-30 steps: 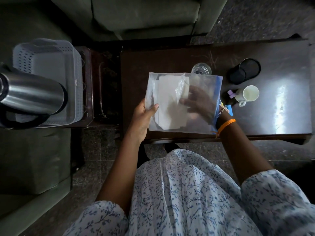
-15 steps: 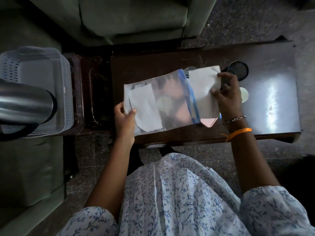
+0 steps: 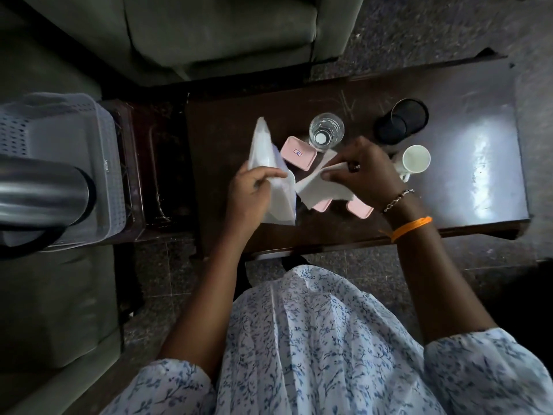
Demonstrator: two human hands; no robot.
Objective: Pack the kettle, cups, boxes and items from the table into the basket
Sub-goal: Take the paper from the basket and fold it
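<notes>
Over the dark table (image 3: 449, 187), the left hand (image 3: 251, 193) is clamped on a clear bag (image 3: 269, 163) held edge-up, and the right hand (image 3: 368, 172) pinches a white paper (image 3: 320, 190) just beside it. Pink boxes (image 3: 297, 153) lie under and between the hands. A glass (image 3: 326, 130), a black cup (image 3: 401, 121) and a white mug (image 3: 415, 159) stand behind. The kettle (image 3: 42, 190) lies across the basket (image 3: 59, 124), far left.

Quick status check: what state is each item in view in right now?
Plastic bag: held in left hand.
Paper sheet: held in right hand.
Glass: upright on table.
White mug: upright, looks empty.
Pink boxes: closed, on table.
Kettle: in basket.
</notes>
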